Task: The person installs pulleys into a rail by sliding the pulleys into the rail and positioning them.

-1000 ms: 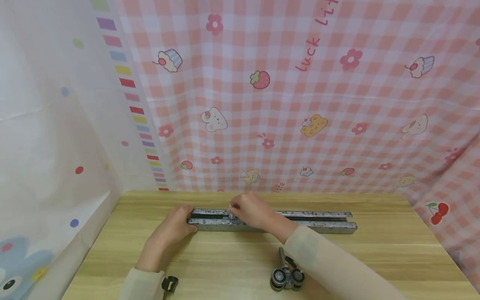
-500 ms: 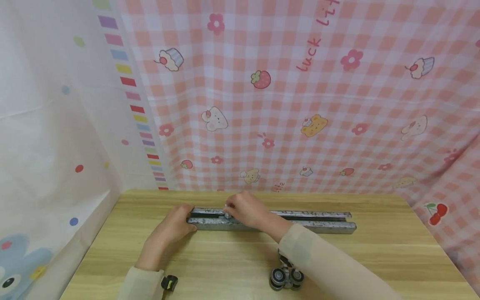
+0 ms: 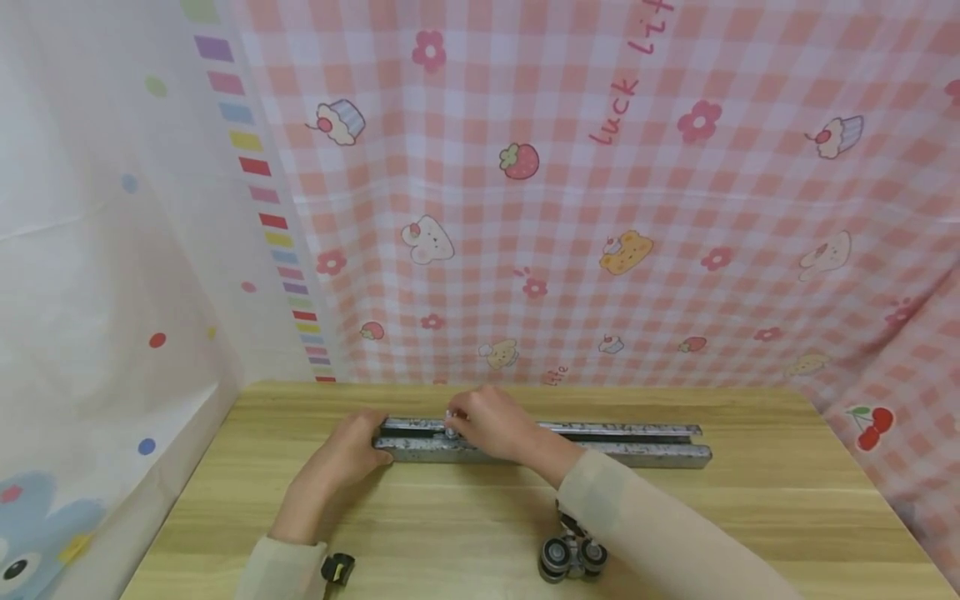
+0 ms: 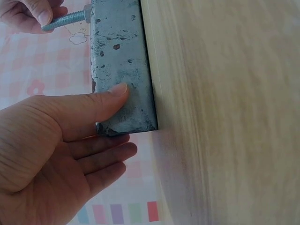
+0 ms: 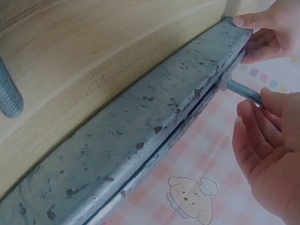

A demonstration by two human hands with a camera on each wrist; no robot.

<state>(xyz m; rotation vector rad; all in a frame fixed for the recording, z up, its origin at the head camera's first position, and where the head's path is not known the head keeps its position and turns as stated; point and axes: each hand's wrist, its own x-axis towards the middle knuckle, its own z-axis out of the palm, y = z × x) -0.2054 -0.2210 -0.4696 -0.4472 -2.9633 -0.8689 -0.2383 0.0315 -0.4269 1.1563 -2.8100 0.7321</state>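
Note:
A grey metal track rail [image 3: 652, 454] with flaking spots lies lengthwise on the wooden table, its long slot facing up. My left hand [image 3: 352, 450] grips the rail's left end; the left wrist view shows the thumb [image 4: 110, 98] pressed on the near side wall and the fingers around the end. From the slot stands a threaded bolt [image 5: 243, 90] with a nut [image 5: 225, 81] at its base. My right hand [image 3: 491, 421] pinches the bolt's free end between thumb and fingertips. Whatever the bolt is fixed to inside the rail is hidden.
A roller trolley [image 3: 573, 557] with black-ringed wheels sits on the table [image 3: 450, 525] near my right sleeve, partly covered by it. Its threaded rod [image 5: 9, 91] shows at the right wrist view's edge. A small black object [image 3: 339, 568] is beside my left sleeve. Patterned cloth [image 3: 570, 208] hangs behind.
My right hand has slid a little left along the rail with the bolt, nearer the left hand. The left hand and the rail have stayed in place.

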